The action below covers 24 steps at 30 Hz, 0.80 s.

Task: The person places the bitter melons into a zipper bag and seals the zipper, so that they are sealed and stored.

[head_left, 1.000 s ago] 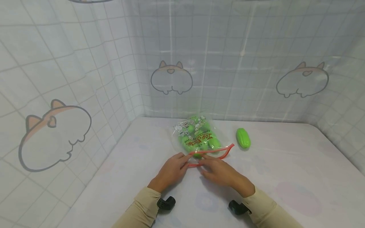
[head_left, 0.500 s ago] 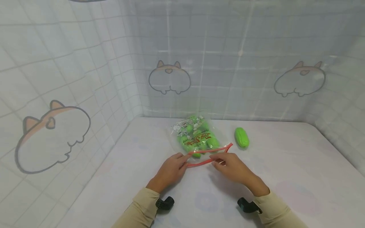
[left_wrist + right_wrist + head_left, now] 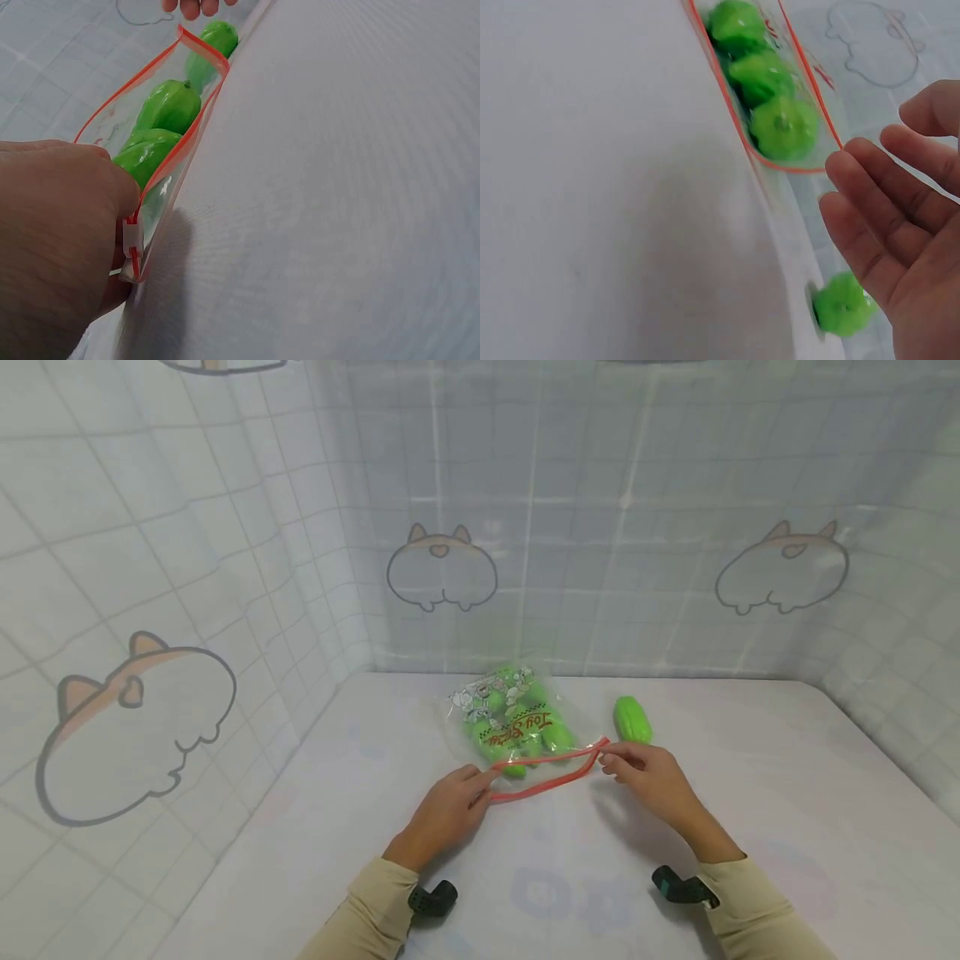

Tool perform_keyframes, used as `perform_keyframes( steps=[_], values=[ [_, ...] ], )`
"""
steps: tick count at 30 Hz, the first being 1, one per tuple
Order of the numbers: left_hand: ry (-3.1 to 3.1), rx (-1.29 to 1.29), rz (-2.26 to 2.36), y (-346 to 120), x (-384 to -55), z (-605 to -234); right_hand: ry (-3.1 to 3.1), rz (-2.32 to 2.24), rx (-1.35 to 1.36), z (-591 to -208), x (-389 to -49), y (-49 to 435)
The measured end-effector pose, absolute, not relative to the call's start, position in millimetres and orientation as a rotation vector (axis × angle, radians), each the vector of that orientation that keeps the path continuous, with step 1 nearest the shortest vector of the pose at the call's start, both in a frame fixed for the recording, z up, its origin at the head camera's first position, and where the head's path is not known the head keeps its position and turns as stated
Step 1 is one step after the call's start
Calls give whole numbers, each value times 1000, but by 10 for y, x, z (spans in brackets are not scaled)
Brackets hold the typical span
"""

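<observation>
Clear printed plastic zip bag with a red-edged mouth [image 3: 555, 783] lies just beyond and to the right of the left hand [image 3: 448, 810], which pinches the mouth's near corner, curled over a small pale slider [image 3: 133, 236] on the red strip. Beyond that grip, glossy green oblong fruit-like pieces [image 3: 558, 737] crowd inside the bag, one end showing in the gaping mouth. At the mouth's far corner, the right hand [image 3: 651, 781] is loosely open, thumb apart from the bent fingers, apparently gripping nothing; whether a fingertip brushes the red edge I cannot tell. The step in hand looks like spreading the mouth; the next move probably calls for the left hand to keep that corner steady while the right works clear of the edge. Around them, left of the left hand hangs a white gridded curtain [image 3: 292, 552] with cartoon animal outlines, and behind that hand a black wrist device [image 3: 432, 900] is strapped at a beige sleeve [image 3: 367, 906]. Just past the right hand, a loose green ribbed oblong piece [image 3: 632, 718] rests on the white table [image 3: 750, 760]. The full pieces near the mouth and its tapering far corner seem likeliest to get in the way.
</observation>
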<state>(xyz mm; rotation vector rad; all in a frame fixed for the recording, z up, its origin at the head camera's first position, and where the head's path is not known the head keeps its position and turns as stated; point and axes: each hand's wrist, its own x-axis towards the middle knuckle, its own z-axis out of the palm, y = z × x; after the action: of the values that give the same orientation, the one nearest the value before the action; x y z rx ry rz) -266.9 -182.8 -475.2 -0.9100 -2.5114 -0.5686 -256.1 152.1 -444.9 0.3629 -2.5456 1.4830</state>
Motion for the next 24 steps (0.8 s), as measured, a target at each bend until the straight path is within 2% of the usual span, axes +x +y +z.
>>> perform_keyframes(
  steps=[24],
  values=[
    [-2452, -915, -586, -1815, -2665, -4776, -2517, 1456, 15, -4510, -2656, 2015]
  ],
)
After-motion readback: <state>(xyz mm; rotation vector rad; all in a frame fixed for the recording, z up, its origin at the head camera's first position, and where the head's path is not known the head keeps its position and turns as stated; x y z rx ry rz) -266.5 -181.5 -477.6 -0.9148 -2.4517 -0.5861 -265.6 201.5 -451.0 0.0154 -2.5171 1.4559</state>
